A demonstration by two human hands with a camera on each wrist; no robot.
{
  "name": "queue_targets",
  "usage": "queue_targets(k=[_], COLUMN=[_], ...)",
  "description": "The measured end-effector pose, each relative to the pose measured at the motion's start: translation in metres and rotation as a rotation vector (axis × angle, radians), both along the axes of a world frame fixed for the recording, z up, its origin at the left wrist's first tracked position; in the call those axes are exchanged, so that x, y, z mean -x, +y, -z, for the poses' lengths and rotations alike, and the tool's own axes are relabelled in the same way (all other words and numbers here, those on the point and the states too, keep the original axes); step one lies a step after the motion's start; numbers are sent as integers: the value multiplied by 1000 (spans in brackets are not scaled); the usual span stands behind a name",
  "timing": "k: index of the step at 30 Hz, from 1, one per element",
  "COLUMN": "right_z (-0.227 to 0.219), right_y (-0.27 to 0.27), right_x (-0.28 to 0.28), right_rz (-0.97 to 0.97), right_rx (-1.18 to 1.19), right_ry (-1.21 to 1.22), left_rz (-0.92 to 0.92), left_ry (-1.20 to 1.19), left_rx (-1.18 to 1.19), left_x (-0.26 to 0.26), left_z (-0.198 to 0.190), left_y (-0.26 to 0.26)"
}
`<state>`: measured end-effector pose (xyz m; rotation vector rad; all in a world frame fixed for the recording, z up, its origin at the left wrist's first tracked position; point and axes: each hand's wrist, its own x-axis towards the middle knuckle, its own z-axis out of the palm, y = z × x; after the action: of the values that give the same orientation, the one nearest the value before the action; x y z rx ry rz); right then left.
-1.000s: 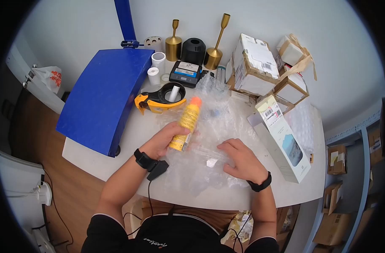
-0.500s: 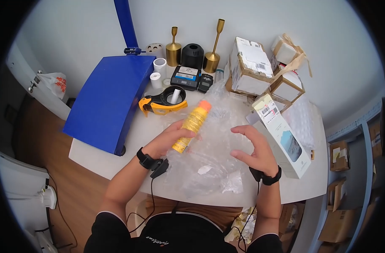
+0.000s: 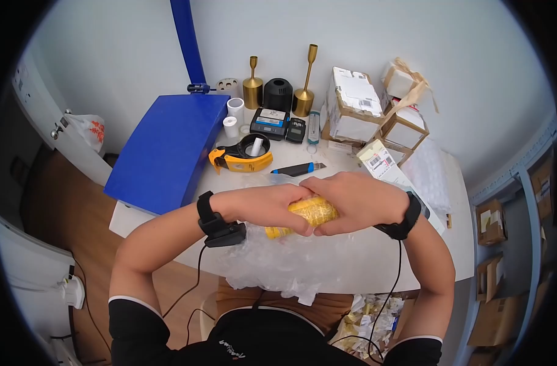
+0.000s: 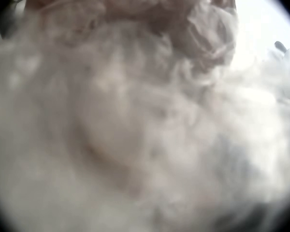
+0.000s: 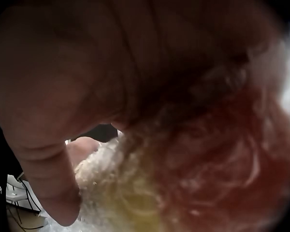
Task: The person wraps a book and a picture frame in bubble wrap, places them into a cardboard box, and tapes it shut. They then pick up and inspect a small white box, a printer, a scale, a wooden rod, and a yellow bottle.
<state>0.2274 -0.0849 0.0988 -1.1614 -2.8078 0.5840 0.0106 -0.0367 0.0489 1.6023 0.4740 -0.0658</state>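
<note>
Both hands meet over a yellow bottle (image 3: 314, 211) in clear bubble wrap (image 3: 272, 262) near the table's front. The left hand (image 3: 263, 204) grips its left part, thumb across the front. From the right, the right hand (image 3: 361, 204) curls over the other end, covering the cap in the head view. Close up in the right wrist view are the bottle's yellow body (image 5: 135, 203) and red-orange cap end (image 5: 217, 169) under film, beside the right hand (image 5: 63, 96). Blurred wrap (image 4: 135, 121) fills the left wrist view. Loose wrap hangs below the hands, over the table's front edge.
A blue-handled cutter (image 3: 295, 169) lies behind the hands, near a yellow tape dispenser (image 3: 245, 161). A large blue panel (image 3: 168, 149) stands at the left. White boxes (image 3: 354, 100) are at the back right, and a long white box (image 3: 391, 168) lies partly behind the right hand.
The right hand has moved left onto the bottle, which now lies nearer level in both hands. The wrap has shifted towards the body, and the cutter has come into view.
</note>
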Motion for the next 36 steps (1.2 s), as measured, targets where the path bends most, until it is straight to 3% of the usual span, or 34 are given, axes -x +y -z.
queue_targets(k=[2,9,16,18,21,24,26,28,32,35,36], right_z=[-3,-7,-7,-6,-4,-1,0,4,14,13,14], right_y=[3,-1,0,1,0,-2,-2,-2,2,-3,-5], right_x=[3,-19,-45,-48,-51,-53,-50,-45,-29,-12,-8], right_rz=[83,159,177,200,259,255,249,232,175,188,189], right_rx=[172,58,-15,-12,1,-8,-49,-60,-159,-235,-239], right_ry=[-90,-49,58,60,34,69,34,65,64,30,27], left_rz=[56,-5,-95,-149,-132,-89,-123,-402,-257,-142,-18], left_ry=[104,141,120,144,353,308,228,24,20,45,123], left_rx=[-317,-630,-588,-391,-430,-554,-489,-375,-555,-726,-754], left_x=[2,46,72,81,96,117,116,110,71,34,23], left_z=[-7,-25,-42,-41,-45,-41,-46,-58,-72,-59,-57], left_y=[3,21,21,26,38,57,58,53,41,27,21])
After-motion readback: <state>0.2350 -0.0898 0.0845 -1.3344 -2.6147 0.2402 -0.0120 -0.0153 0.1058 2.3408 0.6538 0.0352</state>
